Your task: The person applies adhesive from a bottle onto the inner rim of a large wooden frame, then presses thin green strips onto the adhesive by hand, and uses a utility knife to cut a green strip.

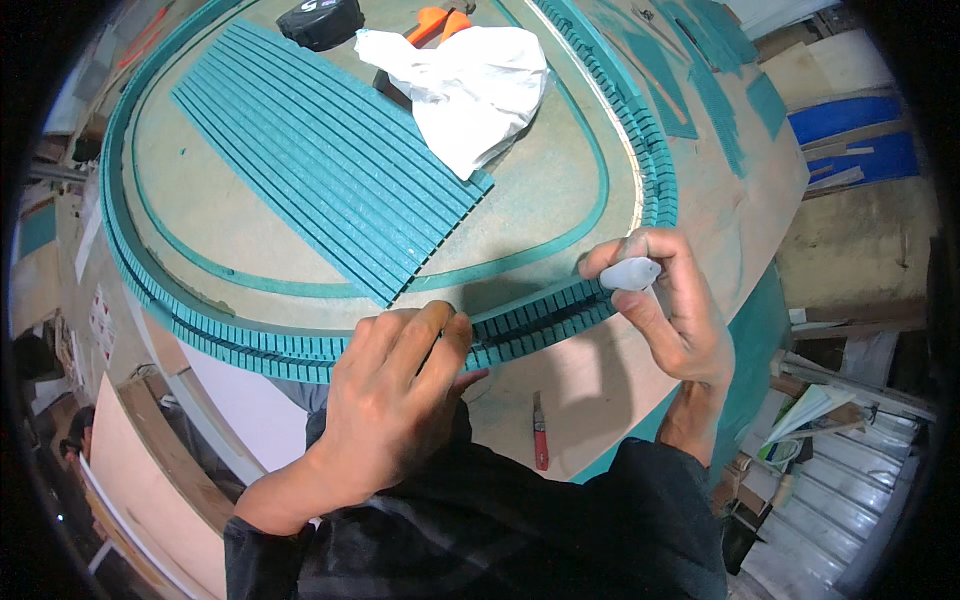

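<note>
A teal strip with close-set slots (545, 318) curves in a large rounded loop on the table. My left hand (395, 385) is closed over its near edge, fingers bent around the strip; the fingertips are partly hidden. In my right hand (680, 300), between thumb and fingers, is a small pale plastic bottle (628, 273), held just above the near right bend of the strip. Its oval end faces up, and its lower part is hidden behind the strip and hand. Inside the loop lies a panel of narrow teal slats (310, 160).
A white cloth (480, 95) lies on the panel's far right corner, beside an orange-handled tool (437, 22). A black tape measure (320, 22) sits at the far side. Near my body is a red utility knife (540, 440). Teal offcuts (700, 80) lie at the far right.
</note>
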A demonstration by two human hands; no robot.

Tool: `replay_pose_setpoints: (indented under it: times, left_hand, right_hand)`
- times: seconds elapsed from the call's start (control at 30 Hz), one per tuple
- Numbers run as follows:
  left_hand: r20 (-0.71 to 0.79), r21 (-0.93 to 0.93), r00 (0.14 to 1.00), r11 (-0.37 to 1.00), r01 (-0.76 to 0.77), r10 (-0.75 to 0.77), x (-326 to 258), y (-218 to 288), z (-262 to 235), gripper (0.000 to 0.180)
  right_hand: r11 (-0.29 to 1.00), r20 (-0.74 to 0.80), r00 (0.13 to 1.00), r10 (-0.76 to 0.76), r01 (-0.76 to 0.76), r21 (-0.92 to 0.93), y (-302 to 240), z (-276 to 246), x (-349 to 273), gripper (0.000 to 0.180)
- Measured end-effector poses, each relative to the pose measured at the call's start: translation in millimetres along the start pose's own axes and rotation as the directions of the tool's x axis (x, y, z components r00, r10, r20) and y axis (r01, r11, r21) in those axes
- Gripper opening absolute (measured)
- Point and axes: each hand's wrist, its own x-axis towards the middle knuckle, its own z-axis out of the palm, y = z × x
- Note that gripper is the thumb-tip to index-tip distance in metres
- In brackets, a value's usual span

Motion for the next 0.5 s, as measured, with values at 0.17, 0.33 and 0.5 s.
replay_pose_setpoints:
  times: [0.17, 0.33, 0.5]
  left_hand:
    - [0.007, -0.035, 0.998, 0.998, 0.058, -0.057, -8.3, -2.4, -5.1, 0.059]
    - [0.141, 0.277, 0.984, 0.959, 0.066, -0.109, -21.9, -3.2, -36.1, 0.054]
    - [0.021, 0.229, 0.994, 0.969, 0.095, -0.103, -42.6, -20.6, -31.1, 0.047]
  right_hand:
    - [0.978, 0.118, 0.993, 0.018, 0.007, -0.206, -19.1, 6.9, 12.9, 0.028]
    - [0.995, 0.082, 0.994, -0.075, 0.08, -0.063, -17.9, 28.5, 16.5, 0.028]
    - [0.995, 0.064, 0.996, 0.069, -0.074, 0.073, -37.3, 38.0, 25.6, 0.026]
